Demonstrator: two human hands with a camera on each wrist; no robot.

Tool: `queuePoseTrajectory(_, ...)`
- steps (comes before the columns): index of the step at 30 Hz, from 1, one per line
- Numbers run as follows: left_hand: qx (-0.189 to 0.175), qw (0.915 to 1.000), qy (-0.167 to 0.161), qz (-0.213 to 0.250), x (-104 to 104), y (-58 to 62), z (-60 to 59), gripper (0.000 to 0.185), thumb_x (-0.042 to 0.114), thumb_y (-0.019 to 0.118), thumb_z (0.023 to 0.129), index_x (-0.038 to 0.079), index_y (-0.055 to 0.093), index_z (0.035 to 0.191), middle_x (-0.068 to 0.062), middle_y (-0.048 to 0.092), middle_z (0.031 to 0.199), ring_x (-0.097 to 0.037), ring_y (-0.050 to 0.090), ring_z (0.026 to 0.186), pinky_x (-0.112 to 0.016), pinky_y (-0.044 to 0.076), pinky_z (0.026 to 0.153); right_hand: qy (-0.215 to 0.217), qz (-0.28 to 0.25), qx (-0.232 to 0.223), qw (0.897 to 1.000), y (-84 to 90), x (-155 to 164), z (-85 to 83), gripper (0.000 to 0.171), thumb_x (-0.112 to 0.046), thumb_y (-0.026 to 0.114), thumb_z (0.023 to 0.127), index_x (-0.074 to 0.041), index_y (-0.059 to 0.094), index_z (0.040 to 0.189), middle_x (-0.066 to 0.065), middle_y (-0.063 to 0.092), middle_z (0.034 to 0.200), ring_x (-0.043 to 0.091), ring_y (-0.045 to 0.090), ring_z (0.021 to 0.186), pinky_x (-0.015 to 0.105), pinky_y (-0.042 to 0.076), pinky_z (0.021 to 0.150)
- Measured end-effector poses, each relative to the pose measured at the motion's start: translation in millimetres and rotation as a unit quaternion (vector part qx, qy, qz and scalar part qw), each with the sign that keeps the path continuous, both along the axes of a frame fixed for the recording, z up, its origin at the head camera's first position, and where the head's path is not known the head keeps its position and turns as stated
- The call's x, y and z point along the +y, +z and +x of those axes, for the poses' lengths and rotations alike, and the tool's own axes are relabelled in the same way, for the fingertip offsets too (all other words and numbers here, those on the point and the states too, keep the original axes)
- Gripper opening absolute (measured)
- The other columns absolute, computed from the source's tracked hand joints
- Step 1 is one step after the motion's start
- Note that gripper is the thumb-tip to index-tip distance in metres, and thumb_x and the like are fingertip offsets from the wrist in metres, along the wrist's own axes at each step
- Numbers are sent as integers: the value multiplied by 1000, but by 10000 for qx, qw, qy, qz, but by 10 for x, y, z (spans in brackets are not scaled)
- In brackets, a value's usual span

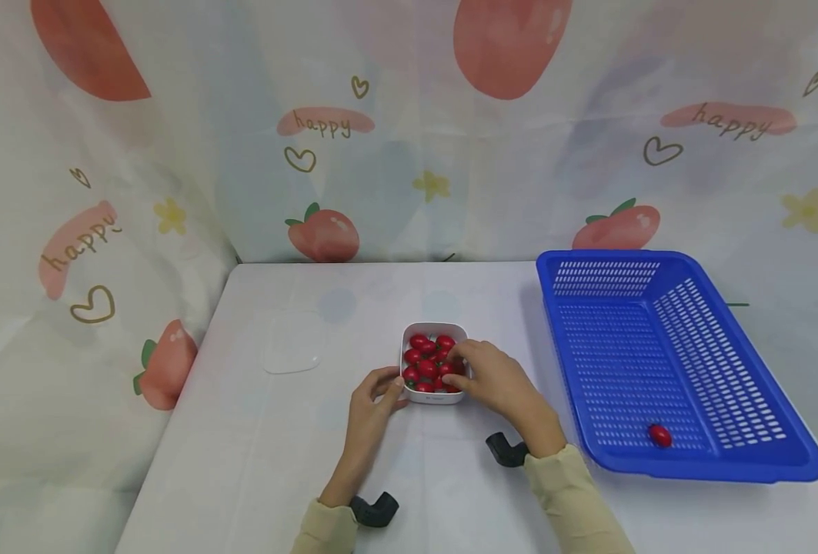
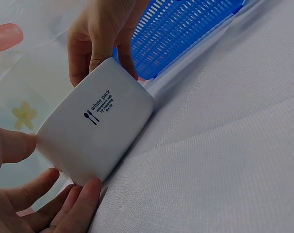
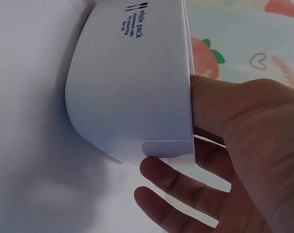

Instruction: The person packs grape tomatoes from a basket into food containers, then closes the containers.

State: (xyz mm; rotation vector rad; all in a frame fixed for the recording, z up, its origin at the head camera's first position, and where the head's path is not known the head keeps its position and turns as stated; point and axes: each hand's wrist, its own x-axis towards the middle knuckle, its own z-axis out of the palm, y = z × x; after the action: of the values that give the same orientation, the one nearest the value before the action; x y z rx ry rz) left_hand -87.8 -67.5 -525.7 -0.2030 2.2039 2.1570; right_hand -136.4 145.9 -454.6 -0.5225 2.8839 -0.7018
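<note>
A small white plastic container [image 1: 433, 398] full of red cherry tomatoes [image 1: 426, 368] stands on the table. At its left side, my left hand [image 1: 370, 412] holds the near corner, thumb at the rim and fingers low on the wall, as the left wrist view shows. My right hand [image 1: 495, 377] reaches over the right rim, thumb and index finger among the tomatoes. Whether they pinch a tomato is hidden. In the right wrist view, the thumb dips inside the container wall [image 3: 127, 87] while other fingers [image 3: 159, 208] stay outside it.
A big blue plastic basket [image 1: 702, 465] stands at the right, with one cherry tomato [image 1: 660, 435] near its front. Left of the container lies what looks like a clear lid [image 1: 291, 369]. Printed cloth [image 1: 395, 177] hangs behind the white-covered table [image 1: 242, 462].
</note>
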Motion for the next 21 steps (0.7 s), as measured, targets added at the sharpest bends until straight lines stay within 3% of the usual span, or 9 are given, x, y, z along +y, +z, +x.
queuePoseTrajectory(11, -10, 10000, 45, 13, 5, -21, -15, 38, 23, 68, 102, 3, 64, 134, -17, 66, 135, -25, 67, 114, -31, 66, 89, 75, -150, -152, 9997, 12, 56, -9, 27, -20, 79, 92, -9, 72, 116, 7, 75, 107, 24, 67, 96, 44, 61, 87)
queuePoseTrajectory(21, -27, 10000, 44, 7, 3, -24, -20, 37, 21, 68, 102, 4, 64, 134, -17, 66, 134, -26, 68, 115, -31, 66, 89, 84, -135, -123, 9998, 119, 86, 84, 27, -16, 77, 94, -10, 70, 119, 8, 74, 114, 25, 68, 102, 45, 63, 91)
